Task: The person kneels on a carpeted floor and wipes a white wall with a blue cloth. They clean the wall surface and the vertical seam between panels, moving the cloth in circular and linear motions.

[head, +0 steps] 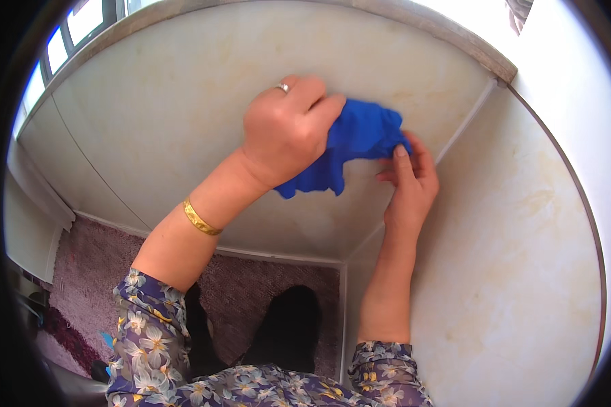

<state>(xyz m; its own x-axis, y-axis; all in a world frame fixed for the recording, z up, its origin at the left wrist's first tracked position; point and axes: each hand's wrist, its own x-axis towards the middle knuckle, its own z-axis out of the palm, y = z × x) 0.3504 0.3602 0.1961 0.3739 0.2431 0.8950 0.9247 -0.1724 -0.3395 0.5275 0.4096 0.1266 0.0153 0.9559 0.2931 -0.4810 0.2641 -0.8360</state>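
A blue cloth (364, 129) is stretched between my two hands, in front of a cream, marble-patterned wall panel (183, 102). My left hand (290, 127) is closed in a fist on the cloth's left part; a ring and a gold bangle show on that arm. Below the fist, a loose flap of the cloth hangs down. My right hand (410, 178) pinches the cloth's right end between thumb and fingers, close to the corner of the panels. Whether the cloth touches the panel, I cannot tell.
A stone-like ledge (438, 33) tops the panel, with a window (84, 23) at upper left. Another marbled panel (509, 244) meets it on the right. Below lies a purple carpet (244, 280), where dark-clad legs (290, 320) show. A white wall (585, 127) rises at the far right.
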